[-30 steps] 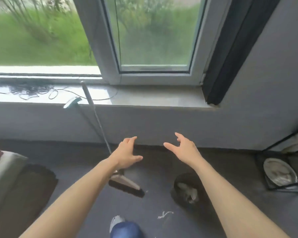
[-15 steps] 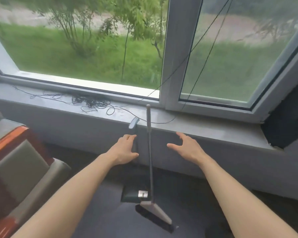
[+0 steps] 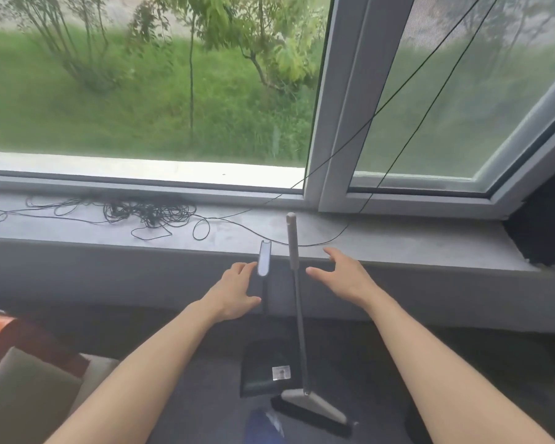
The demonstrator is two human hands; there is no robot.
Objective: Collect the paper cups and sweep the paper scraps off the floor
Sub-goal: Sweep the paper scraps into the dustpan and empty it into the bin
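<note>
Two bare arms reach toward a grey windowsill (image 3: pixel 398 241); the left hand (image 3: pixel 234 293) is spread with relaxed fingers just beside the upright handle of a dustpan (image 3: pixel 265 373), near its pale grip, and whether it touches cannot be told; the right hand (image 3: pixel 343 277) is spread too, fingers apart and holding nothing, just to the right of the broom (image 3: pixel 297 315); the broom stands upright against the wall under the sill, its grey head and dark bristles on the floor beside the dark dustpan, which stands between the two arms; no paper cups or paper scraps can be made out here; a tangle of thin black cord (image 3: pixel 141 213) lies on the sill at left, with strands running up across the window frame (image 3: pixel 337 123); a cushioned seat (image 3: pixel 23 379) with an orange edge sits at lower left; grass and trees show beyond the glass.
</note>
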